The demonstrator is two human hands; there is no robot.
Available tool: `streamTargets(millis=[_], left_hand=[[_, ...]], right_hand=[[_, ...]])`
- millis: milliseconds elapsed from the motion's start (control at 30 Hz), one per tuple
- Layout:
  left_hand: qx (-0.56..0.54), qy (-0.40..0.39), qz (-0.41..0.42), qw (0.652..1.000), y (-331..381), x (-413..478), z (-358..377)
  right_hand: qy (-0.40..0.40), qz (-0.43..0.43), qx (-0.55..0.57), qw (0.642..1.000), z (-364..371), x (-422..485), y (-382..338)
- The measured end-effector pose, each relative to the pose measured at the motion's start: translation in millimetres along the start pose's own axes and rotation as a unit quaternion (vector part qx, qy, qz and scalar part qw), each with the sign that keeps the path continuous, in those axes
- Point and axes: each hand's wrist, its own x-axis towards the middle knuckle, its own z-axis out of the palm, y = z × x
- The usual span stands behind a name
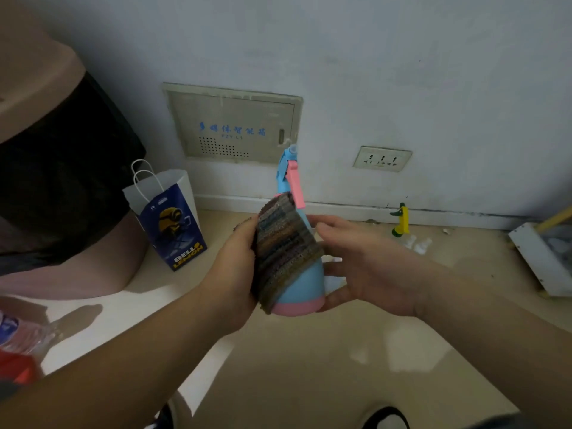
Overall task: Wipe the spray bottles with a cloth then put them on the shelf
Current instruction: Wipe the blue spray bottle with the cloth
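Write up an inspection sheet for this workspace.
Surface: beige floor, pale patches.
Job's things: blue spray bottle, held off the floor; striped cloth wrapped on its side; yellow-green spray bottle standing by the wall.
Clutter: paper bag; plastic bottle.
Hands: left hand grips the cloth; right hand holds the blue bottle.
Cables: nothing seen.
Surroundings: wall socket, wall panel, lined bin.

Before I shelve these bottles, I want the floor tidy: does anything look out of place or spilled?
Yes. A yellow-green spray bottle stands on the floor by the baseboard, with small debris near it. Dark stains mark the baseboard. No spill is clear.
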Motion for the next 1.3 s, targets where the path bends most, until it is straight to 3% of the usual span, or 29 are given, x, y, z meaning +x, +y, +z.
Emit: streamTargets(millis=[167,267,533,667,800,867,933,1033,1067,1100,1133,1167,1233,1267,1300], left_hand=[[-0.092,-0.007,-0.031,0.995,5,6,0],[-0.087,0.008,-0.025,0.996,8,8,5],[-0.086,0.137,0.021,0.987,23,2,13],[0.055,0.046,0.067,0.995,11,-7,21],[0.250,-0.049,0.130,0.958,-14,-1,13],[0.363,-0.108,0.221,0.899,-29,3,3],[0.481,-0.125,0.318,0.808,-46,-3,0],[0.640,-0.091,0.443,0.622,-72,-9,-8],[0.662,-0.092,0.474,0.574,-75,-9,-12],[0.660,-0.096,0.486,0.565,-76,-3,-17],[0.639,-0.097,0.468,0.602,-71,2,-17],[0.597,-0.090,0.422,0.676,-64,9,-18],[0.453,-0.064,0.253,0.853,-51,20,-16],[0.375,-0.037,0.177,0.909,-45,22,-12],[0.329,-0.026,0.152,0.932,-41,21,-7]], right_hand=[[0.006,0.026,-0.009,1.000,1,0,6],[0.001,0.041,0.024,0.999,-2,-2,4],[0.058,0.079,0.087,0.991,-4,-1,3],[0.063,0.094,0.097,0.989,-3,2,3],[0.081,0.101,0.093,0.987,0,4,3],[0.100,0.104,0.088,0.986,2,4,2],[0.130,0.107,0.091,0.982,-1,6,4],[0.162,0.124,0.135,0.970,-12,9,5],[0.167,0.128,0.148,0.966,-13,9,5],[0.172,0.123,0.153,0.965,-13,9,3],[0.177,0.112,0.154,0.966,-12,8,1],[0.180,0.099,0.153,0.967,-9,7,-1],[0.177,0.084,0.150,0.969,-3,5,-3],[0.174,0.081,0.149,0.970,-1,5,-3],[0.171,0.081,0.151,0.970,0,6,-3]])
